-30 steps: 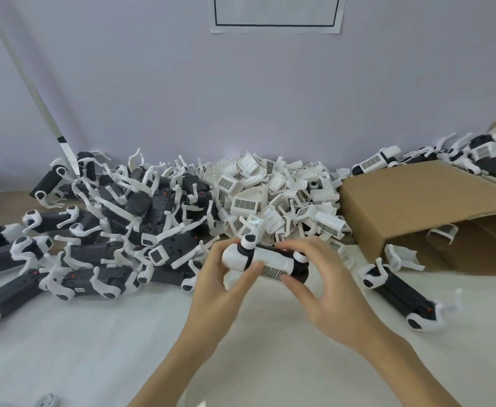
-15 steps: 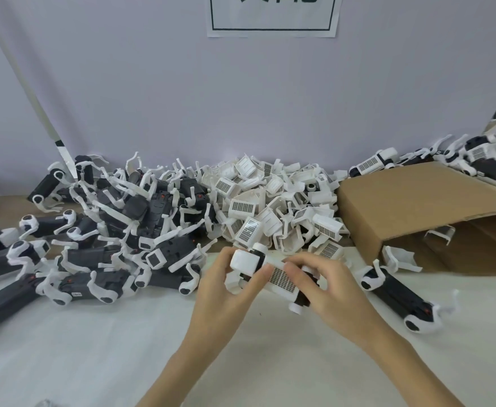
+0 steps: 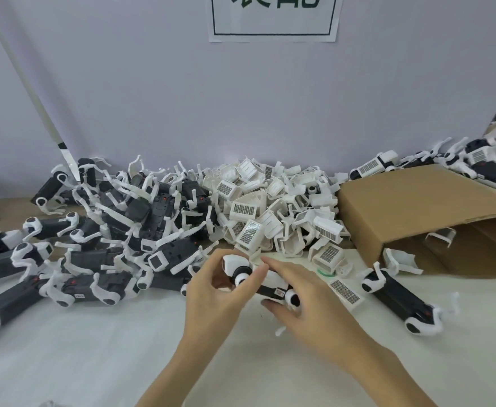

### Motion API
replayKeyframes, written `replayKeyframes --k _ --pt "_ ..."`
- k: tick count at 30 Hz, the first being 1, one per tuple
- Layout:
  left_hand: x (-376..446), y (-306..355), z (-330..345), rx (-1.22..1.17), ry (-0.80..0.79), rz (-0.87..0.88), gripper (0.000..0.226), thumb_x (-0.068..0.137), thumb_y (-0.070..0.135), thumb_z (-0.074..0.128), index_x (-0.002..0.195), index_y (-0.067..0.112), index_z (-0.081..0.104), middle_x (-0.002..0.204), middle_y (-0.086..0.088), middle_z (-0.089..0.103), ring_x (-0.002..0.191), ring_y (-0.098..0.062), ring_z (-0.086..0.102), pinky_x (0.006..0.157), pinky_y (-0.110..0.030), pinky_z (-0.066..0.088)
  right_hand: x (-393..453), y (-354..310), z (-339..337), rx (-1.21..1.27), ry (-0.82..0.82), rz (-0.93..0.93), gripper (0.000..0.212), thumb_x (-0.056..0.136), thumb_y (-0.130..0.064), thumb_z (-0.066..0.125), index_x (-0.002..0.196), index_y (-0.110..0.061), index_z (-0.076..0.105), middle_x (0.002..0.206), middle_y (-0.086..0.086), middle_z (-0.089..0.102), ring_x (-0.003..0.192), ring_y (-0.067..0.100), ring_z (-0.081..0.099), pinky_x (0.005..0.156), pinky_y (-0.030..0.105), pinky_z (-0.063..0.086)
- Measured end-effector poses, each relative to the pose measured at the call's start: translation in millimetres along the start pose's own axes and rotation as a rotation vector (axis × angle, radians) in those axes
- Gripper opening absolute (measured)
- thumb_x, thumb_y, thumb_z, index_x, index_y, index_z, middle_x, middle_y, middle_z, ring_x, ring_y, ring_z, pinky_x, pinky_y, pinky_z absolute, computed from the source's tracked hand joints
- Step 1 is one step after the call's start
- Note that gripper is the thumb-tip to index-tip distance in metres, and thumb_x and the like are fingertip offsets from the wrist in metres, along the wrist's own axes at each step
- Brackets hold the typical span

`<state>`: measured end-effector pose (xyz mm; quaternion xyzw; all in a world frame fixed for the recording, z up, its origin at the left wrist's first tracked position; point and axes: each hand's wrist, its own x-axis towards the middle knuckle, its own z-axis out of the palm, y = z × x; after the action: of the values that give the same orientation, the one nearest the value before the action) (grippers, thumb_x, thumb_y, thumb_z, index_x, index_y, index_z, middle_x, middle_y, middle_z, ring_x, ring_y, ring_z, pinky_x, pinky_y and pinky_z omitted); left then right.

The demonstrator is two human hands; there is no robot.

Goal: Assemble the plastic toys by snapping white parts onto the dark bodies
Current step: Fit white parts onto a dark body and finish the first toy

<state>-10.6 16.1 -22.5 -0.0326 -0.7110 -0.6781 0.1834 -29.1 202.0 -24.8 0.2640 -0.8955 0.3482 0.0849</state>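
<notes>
Both forearms reach in from the near edge of the table (image 3: 64, 362), angled toward each other over its middle. The left hand (image 3: 211, 292) is turned palm inward, thumb and curled fingers pinching the white rounded end of the toy (image 3: 258, 280). The right hand (image 3: 305, 298) lies over the toy's other end, index finger stretched along the top toward the left fingertips, thumb tucked beneath the body, so it grips the toy from above and below.

The toy is held just above the table, tilted down to the right. It has a dark body with a white shell over the upper left end, a white round knob at each end, and a small label on the underside near the right thumb.

Behind the hands, toward the far edge, lies the heap of white parts (image 3: 273, 212) with grid-patterned faces. Left of it is the pile of dark bodies (image 3: 117, 236) with white limbs. A cardboard box (image 3: 411, 210) lies on its side at the far right, with one more toy body (image 3: 399, 301) in front of it.
</notes>
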Motion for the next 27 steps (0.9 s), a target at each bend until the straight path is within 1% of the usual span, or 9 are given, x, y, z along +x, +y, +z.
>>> replayKeyframes --k 3,7,10,14,16,18,23,25,27 --pt "-2 1 4 -0.003 -0.015 -0.005 0.038 0.074 0.049 0.088 0.097 0.024 0.07 0.085 0.001 0.07 0.078 -0.012 0.067 0.067 -0.019 0.051 -1 -2 6 -0.113 0.129 0.006 0.056 0.095 -0.03 0.076 0.146 -0.038 0.055 0.136 -0.022 0.062 0.126 0.01 0.053 0.104 0.024 0.045" --pt "-5 2 5 0.0 -0.138 -0.012 0.043 0.081 0.049 0.08 0.115 0.027 0.068 0.101 0.004 0.075 0.097 -0.017 0.074 0.084 -0.026 0.059 1 6 -4 -0.129 0.15 0.038 0.05 0.095 -0.033 0.075 0.141 -0.039 0.059 0.124 -0.036 0.056 0.124 0.01 0.048 0.102 0.026 0.044" --pt "-5 3 7 -0.019 -0.103 0.014 0.029 0.088 0.04 0.079 0.112 0.025 0.07 0.1 0.003 0.076 0.096 -0.017 0.074 0.084 -0.026 0.058 2 8 -7 -0.072 0.121 -0.008 0.05 0.096 -0.03 0.074 0.141 -0.041 0.057 0.123 -0.046 0.05 0.125 -0.012 0.043 0.104 0.025 0.043" --pt "-3 3 7 -0.146 -0.044 -0.063 0.026 0.088 0.042 0.076 0.109 0.027 0.073 0.105 0.0 0.078 0.101 -0.017 0.074 0.086 -0.022 0.055 3 3 -8 0.389 0.103 0.073 0.056 0.097 -0.042 0.068 0.148 -0.04 0.047 0.139 -0.029 0.055 0.131 -0.01 0.049 0.096 0.012 0.048" --pt "-2 1 3 -0.21 -0.029 -0.13 0.028 0.088 0.047 0.075 0.111 0.032 0.074 0.113 0.0 0.078 0.111 -0.019 0.073 0.096 -0.031 0.055 8 3 -13 0.68 0.067 0.227 0.054 0.091 -0.05 0.063 0.141 -0.029 0.057 0.132 -0.005 0.069 0.12 0.008 0.065 0.094 0.025 0.057" --pt "-1 0 -1 -0.226 -0.033 -0.157 0.032 0.091 0.05 0.078 0.118 0.034 0.072 0.117 0.001 0.078 0.116 -0.019 0.071 0.097 -0.032 0.052 11 7 -16 0.774 0.03 0.3 0.05 0.089 -0.048 0.063 0.128 -0.017 0.068 0.115 0.007 0.077 0.107 0.023 0.074 0.092 0.033 0.059" --pt "0 -2 -3 -0.19 -0.072 -0.097 0.028 0.09 0.043 0.073 0.118 0.037 0.07 0.113 0.003 0.076 0.109 -0.014 0.072 0.088 -0.017 0.053 8 13 -14 0.853 -0.013 0.269 0.036 0.097 -0.039 0.068 0.127 -0.018 0.07 0.117 0.005 0.077 0.111 0.023 0.072 0.103 0.039 0.05" --pt "1 -3 -5 -0.153 -0.097 -0.056 0.035 0.09 0.042 0.074 0.123 0.037 0.067 0.118 0.006 0.075 0.113 -0.012 0.071 0.089 -0.018 0.053 9 17 -17 0.882 -0.03 0.246 0.037 0.098 -0.037 0.069 0.131 -0.019 0.066 0.125 0.001 0.074 0.118 0.019 0.069 0.106 0.039 0.048" --pt "2 -4 -8 -0.08 -0.136 -0.017 0.055 0.086 0.048 0.078 0.136 0.036 0.059 0.129 0.007 0.071 0.123 -0.013 0.067 0.096 -0.026 0.054 9 22 -23 0.9 -0.068 0.202 0.045 0.096 -0.032 0.07 0.139 -0.021 0.06 0.135 -0.002 0.069 0.127 0.014 0.063 0.11 0.036 0.046"
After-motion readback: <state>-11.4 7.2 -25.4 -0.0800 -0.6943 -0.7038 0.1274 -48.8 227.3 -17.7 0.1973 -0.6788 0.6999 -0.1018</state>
